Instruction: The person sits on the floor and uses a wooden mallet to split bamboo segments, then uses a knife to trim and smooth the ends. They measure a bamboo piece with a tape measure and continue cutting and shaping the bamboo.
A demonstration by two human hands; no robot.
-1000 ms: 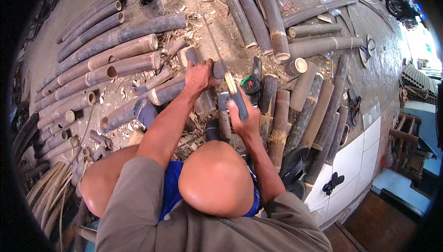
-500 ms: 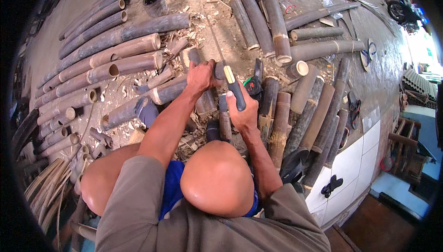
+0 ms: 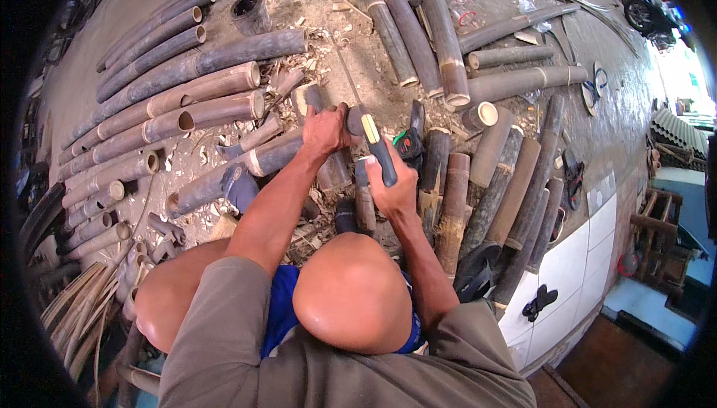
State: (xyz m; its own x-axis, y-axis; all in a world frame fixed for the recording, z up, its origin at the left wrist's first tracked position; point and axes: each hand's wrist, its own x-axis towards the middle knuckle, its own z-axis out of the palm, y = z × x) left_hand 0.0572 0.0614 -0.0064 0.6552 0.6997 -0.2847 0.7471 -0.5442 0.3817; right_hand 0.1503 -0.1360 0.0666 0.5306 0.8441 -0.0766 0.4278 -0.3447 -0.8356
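My right hand point(image 3: 396, 186) grips a handsaw point(image 3: 379, 151) by its black and yellow handle. The saw's thin blade points away from me, beside the end of a short dark bamboo piece point(image 3: 355, 120). Around that piece my left hand point(image 3: 326, 132) is closed, pressing it over another bamboo length point(image 3: 334, 175) on the ground; its far part is hidden under my fingers. A black and green tape measure point(image 3: 407, 144) lies just right of the saw handle.
Long bamboo poles point(image 3: 202, 53) lie in rows at the left, and more poles point(image 3: 448, 35) at the far middle. Cut bamboo sections point(image 3: 453, 195) stand close on my right. Wood chips point(image 3: 321, 57) litter the floor. Sandals point(image 3: 594, 88) lie at the right, near white tiles point(image 3: 571, 266).
The saw and my right hand have shifted slightly toward me. My left hand stays on the bamboo piece.
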